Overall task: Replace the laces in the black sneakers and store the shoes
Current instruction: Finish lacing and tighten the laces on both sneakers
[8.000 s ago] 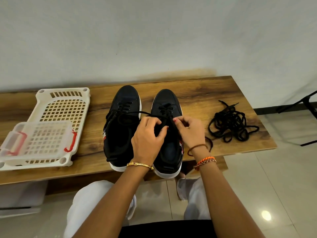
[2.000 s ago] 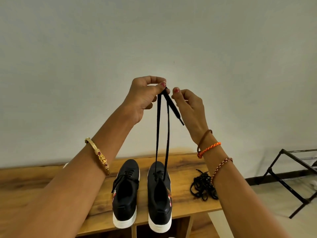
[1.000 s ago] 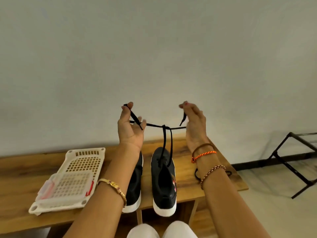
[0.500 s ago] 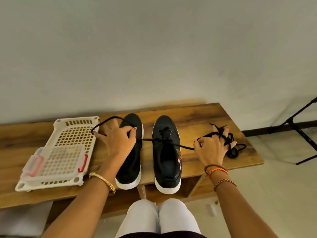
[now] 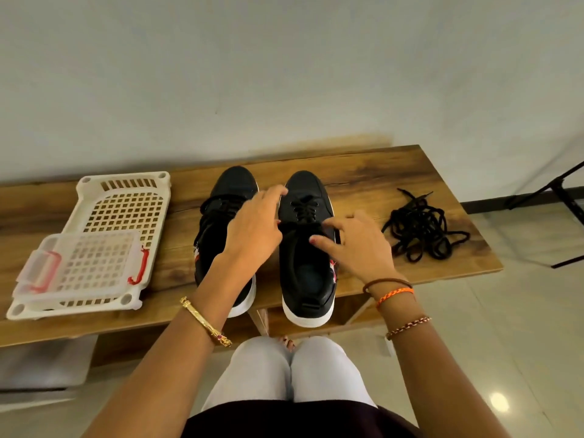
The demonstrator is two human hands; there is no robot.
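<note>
Hands (image 5: 303, 241) (both) spread, fingers relaxed — over 2 black sneakers (image 5: 305, 248) on bench (image 5: 379, 172).

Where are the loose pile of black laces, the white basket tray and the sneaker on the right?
loose laces (image 5: 422, 224), head view, middle of the tangle.
white basket tray (image 5: 126, 205), head view, its perforated floor.
right sneaker (image 5: 305, 186), head view, its toe cap.

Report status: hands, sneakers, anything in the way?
Left hand and right hand open over right sneaker. Left sneaker beside it. Loose laces lie aside; nothing blocking.
</note>
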